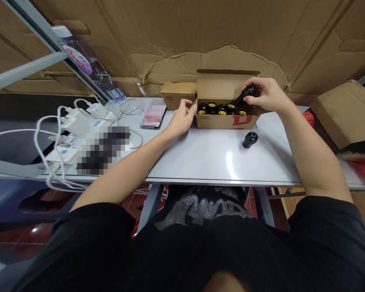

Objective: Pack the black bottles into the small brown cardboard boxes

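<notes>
An open cardboard box (214,123) with red print stands near the back of the table, its lid flap raised behind it. Inside, several black lamp holders (221,108) sit in rows, some showing yellow threaded mouths. My left hand (184,117) grips the box's left end with bent fingers. Over the right end, my right hand (269,96) pinches one black lamp holder (245,95), which is tilted above the others. Another black lamp holder (250,140) stands on the white table in front of the box, to the right.
A second cardboard box (178,90) adjoins on the left. White power strips (78,121) with tangled cables, a blurred dark object (104,148) and a water bottle (92,67) occupy the left side. A larger carton (346,113) stands at right. Cardboard sheeting (212,28) backs the table.
</notes>
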Demonstrator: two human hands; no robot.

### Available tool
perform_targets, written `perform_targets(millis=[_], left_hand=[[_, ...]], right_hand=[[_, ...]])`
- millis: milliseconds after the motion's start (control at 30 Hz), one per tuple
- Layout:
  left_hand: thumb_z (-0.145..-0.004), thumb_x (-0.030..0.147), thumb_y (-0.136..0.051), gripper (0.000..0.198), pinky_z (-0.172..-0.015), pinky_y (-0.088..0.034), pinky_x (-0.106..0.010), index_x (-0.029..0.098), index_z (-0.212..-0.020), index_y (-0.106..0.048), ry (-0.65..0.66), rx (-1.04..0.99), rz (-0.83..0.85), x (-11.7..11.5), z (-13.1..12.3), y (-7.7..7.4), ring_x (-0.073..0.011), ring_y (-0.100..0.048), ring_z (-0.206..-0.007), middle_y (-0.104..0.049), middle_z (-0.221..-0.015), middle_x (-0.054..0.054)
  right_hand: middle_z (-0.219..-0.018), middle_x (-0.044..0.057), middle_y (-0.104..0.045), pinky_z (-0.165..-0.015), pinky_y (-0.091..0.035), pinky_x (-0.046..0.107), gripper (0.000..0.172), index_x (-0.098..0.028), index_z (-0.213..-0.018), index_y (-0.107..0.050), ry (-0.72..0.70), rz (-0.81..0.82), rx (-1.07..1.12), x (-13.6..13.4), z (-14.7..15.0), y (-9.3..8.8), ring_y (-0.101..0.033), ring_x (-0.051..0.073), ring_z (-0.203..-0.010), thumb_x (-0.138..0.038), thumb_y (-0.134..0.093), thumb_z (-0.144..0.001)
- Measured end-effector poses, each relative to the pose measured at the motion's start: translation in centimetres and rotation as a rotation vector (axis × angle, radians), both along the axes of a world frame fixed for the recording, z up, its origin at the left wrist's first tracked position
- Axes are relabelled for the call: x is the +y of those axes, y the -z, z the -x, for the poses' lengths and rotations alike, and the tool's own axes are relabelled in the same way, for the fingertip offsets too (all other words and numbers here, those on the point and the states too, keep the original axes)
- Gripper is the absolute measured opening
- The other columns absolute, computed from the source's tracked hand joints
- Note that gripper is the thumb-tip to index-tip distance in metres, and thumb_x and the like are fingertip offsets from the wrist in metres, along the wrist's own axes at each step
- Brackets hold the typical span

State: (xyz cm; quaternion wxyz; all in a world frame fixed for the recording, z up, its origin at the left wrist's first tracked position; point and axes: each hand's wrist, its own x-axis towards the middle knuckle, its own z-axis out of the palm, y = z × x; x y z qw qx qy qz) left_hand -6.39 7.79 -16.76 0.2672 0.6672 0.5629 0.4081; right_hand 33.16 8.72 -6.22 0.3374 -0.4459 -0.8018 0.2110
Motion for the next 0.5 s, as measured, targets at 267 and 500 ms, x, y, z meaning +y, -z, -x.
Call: perform_targets(millis=[267, 500], left_hand=[[-0.128, 0.052, -0.066, 0.025, -0.103, -0.059, -0.044, 0.029, -0.136, -0.062, 0.018, 0.0, 0.008, -0.09, 0.18, -0.19, -0.0295, -0.077, -0.097, -0.073, -0.093, -0.002], [-0.129, 0.061, -0.062, 0.031, -0.108, -0.062, -0.048, 0.03, -0.136, -0.062, 0.02, 0.023, -0.008, -0.1, 0.36, 0.05, -0.0301, -0.078, -0.097, -0.075, -0.095, -0.003]], right_hand=[[-0.104, 0.003, -0.087, -0.086, -0.084, 0.052, 0.055, -0.032, -0.128, -0.09, -0.04, 0.148, 0.098, -0.21, -0.8, -0.13, -0.078, 0.026, -0.078, -0.031, -0.12, -0.083], [-0.093, 0.004, -0.085, -0.088, -0.087, 0.061, 0.052, -0.033, -0.126, -0.091, 0.014, 0.195, 0.126, -0.92, 0.08, -0.12, -0.082, 0.032, -0.076, -0.041, -0.123, -0.085]])
